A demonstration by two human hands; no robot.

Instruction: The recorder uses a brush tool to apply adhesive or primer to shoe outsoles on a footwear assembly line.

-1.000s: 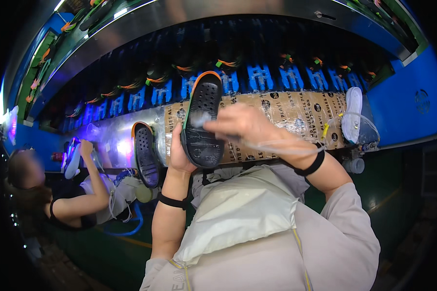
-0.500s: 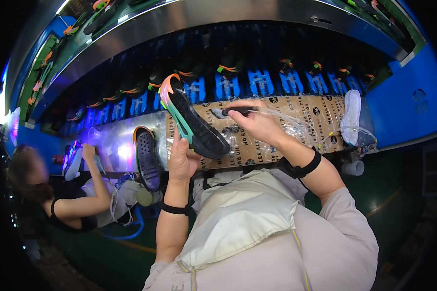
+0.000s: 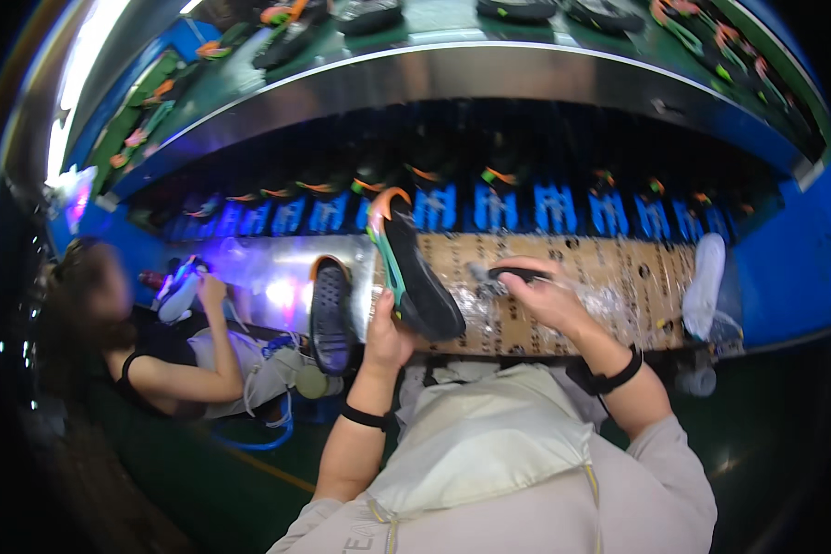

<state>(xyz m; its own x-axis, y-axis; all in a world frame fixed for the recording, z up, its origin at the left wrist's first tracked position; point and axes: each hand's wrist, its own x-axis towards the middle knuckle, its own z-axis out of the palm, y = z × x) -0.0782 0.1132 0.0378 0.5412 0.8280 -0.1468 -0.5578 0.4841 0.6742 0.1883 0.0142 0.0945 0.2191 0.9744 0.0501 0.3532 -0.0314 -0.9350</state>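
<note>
My left hand (image 3: pixel 390 340) grips a shoe sole (image 3: pixel 423 291) by its side near the lower end. The sole is black with a teal and orange side wall and stands tilted, orange end up. My right hand (image 3: pixel 552 303) is closed round the black handle of a small brush (image 3: pixel 519 273), its greyish tip pointing left. A gap separates that tip from the sole. Beneath both hands lies a worktop covered with printed cardboard (image 3: pixel 609 323) under clear film. Another black sole (image 3: pixel 331 309) with a dotted inside rests left of my left hand.
A white shoe-shaped piece (image 3: pixel 705 284) stands at the worktop's right end. Behind runs a row of blue holders (image 3: pixel 554 209) with dark shoe parts, below a metal-edged shelf (image 3: pixel 489 69) bearing several soles. A co-worker (image 3: pixel 171 369) sits at the left, holding a shoe.
The view has shifted, with more of the upper shelf showing. The sole in my left hand has turned, so less of its teal side shows. The brush stays apart from it.
</note>
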